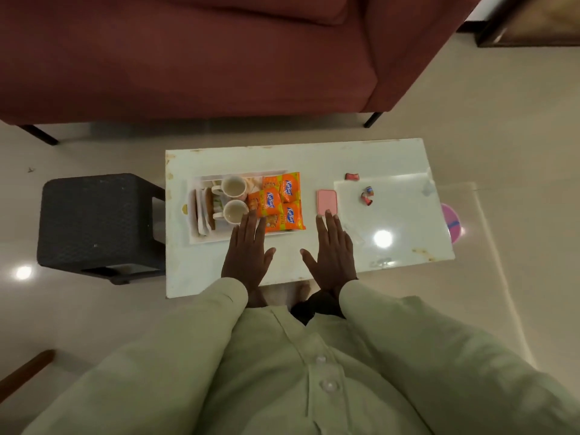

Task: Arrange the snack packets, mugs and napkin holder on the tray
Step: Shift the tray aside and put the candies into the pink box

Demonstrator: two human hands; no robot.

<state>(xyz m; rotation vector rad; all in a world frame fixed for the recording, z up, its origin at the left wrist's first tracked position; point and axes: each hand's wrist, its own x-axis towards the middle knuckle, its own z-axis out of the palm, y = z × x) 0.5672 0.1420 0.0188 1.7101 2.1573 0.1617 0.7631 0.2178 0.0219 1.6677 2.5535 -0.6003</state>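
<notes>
A white tray [196, 238] lies on the left half of the white table [298, 158]. On it stand two white mugs [233, 186] [234, 212], one behind the other. A napkin holder [205, 213] with napkins sits at the tray's left end. Three orange snack packets [282, 200] fill its right end, overlapping. My left hand [248, 249] lies flat and empty, its fingertips over the tray's near edge beside the packets. My right hand [332, 246] lies flat on the table to the right of the tray, holding nothing.
A pink case [327, 200] lies just beyond my right fingertips. Small sweet wrappers [367, 196] [352, 176] sit on the table's right side. A dark woven stool [94, 224] stands left of the table, a maroon sofa [204, 58] behind it.
</notes>
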